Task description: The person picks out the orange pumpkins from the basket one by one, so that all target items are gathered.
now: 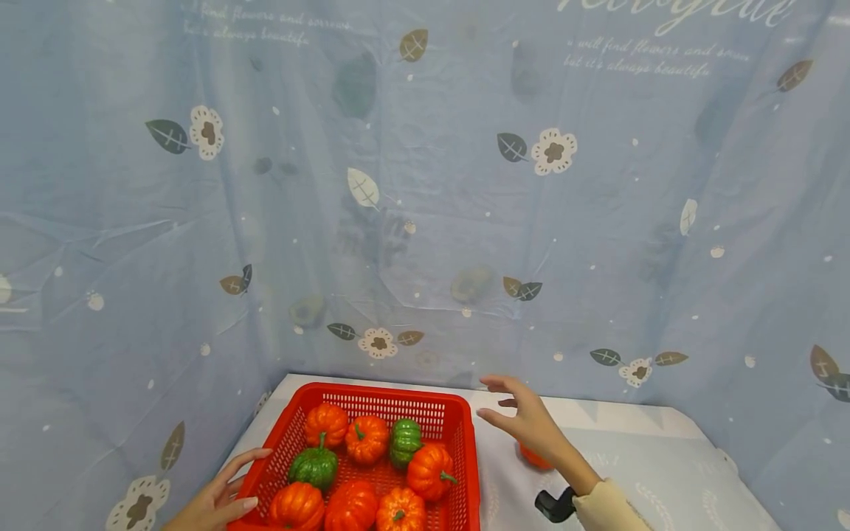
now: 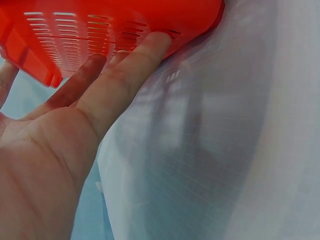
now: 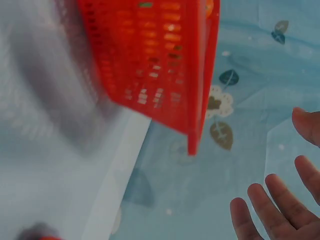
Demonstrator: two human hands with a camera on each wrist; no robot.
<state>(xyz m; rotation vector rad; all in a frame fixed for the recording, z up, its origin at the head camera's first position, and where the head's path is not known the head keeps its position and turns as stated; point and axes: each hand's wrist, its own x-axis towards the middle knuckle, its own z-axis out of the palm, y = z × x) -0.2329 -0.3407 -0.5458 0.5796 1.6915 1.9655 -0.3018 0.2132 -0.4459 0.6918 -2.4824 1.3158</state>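
Observation:
A red plastic basket (image 1: 465,472) with slotted walls stands on the white table. Inside lie several small orange pumpkins (image 1: 367,439) and two green ones, one a ribbed pumpkin (image 1: 313,467) with an upright stem. My left hand (image 1: 215,495) is at the basket's left side; in the left wrist view its straight fingers (image 2: 117,82) touch the slotted wall. To the right of the basket, my right hand (image 1: 524,420) is in the air, fingers apart and holding nothing. Another orange pumpkin (image 1: 533,457) sits on the table, partly hidden behind the right wrist.
Beside the right forearm is a black angled object (image 1: 556,505). The white table (image 1: 637,450) extends to the right of the basket. A blue patterned curtain (image 1: 425,243) with leaves and flowers hangs behind the table and along both sides.

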